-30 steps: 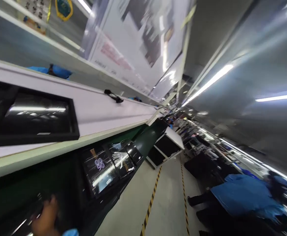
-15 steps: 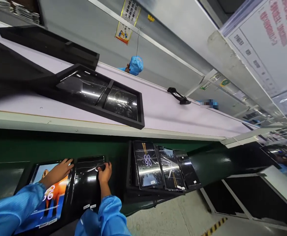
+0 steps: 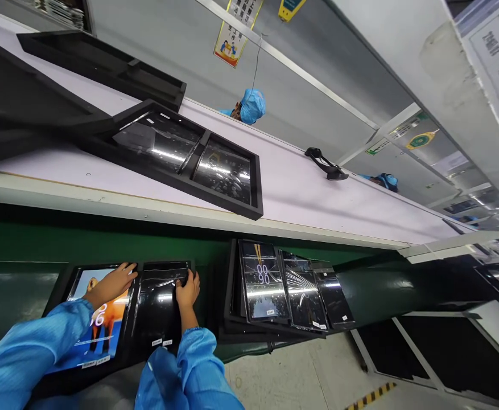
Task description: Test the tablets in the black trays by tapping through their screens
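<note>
A black tray (image 3: 136, 307) lies low on the left, with two tablets side by side. The left tablet (image 3: 99, 347) is lit and shows an orange animal on blue. Across its upper part reaches my left hand (image 3: 111, 283), fingers stretched towards its right edge. The right tablet (image 3: 157, 307) has a dark screen and white labels at its near end. My right hand (image 3: 188, 290) grips the tray's right side near the far corner, its thumb by the dark tablet's edge and its fingers over the rim. What lies under my left palm is hidden.
Stacked trays with several tablets (image 3: 264, 285) stand to the right on the green surface (image 3: 215, 256). On the white shelf (image 3: 296, 199) above lie a framed tray (image 3: 255, 188) with two dark panels, and a black strap-like object (image 3: 326, 165). Two people (image 3: 252, 107) in blue caps are beyond.
The view has shifted, so most things appear slightly farther right. Both hands keep nearly the same places on the tray and the lit tablet.
</note>
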`<state>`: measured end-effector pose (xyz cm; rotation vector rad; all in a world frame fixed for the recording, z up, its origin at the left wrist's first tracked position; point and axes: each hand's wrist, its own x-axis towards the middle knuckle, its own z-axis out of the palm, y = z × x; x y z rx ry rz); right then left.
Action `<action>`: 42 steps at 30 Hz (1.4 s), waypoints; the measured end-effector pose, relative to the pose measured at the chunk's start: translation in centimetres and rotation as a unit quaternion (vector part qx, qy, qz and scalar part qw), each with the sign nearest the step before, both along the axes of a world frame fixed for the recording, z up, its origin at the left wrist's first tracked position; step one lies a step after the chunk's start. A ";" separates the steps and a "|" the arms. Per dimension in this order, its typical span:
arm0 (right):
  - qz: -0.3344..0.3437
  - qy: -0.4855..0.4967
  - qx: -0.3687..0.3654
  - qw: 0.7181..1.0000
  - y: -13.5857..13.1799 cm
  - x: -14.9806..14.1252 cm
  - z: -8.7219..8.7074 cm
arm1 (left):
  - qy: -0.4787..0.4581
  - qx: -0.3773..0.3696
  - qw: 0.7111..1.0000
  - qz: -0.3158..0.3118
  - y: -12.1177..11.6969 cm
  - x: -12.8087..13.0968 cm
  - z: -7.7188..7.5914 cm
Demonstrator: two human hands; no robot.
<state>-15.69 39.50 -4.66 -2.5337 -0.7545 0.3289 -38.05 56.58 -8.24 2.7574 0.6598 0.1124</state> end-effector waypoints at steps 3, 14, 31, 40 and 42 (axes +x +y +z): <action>0.001 0.011 -0.014 1.000 0.4 0.2 0.2 | -0.001 -0.001 1.000 0.000 0.1 -0.1 -0.2; -0.019 0.060 0.004 0.998 0.8 0.9 0.3 | 0.008 -0.019 1.000 -0.001 0.0 0.0 1.1; -0.021 0.077 0.024 0.996 0.8 1.0 0.3 | 0.014 -0.012 1.000 0.003 -0.1 -0.2 1.9; -0.002 0.088 0.029 0.996 1.0 1.4 0.1 | -0.003 -0.045 0.998 0.041 0.2 -1.5 2.8; 0.019 0.092 0.045 0.995 0.5 1.6 0.3 | -0.026 -0.035 0.993 0.105 0.0 -3.8 3.1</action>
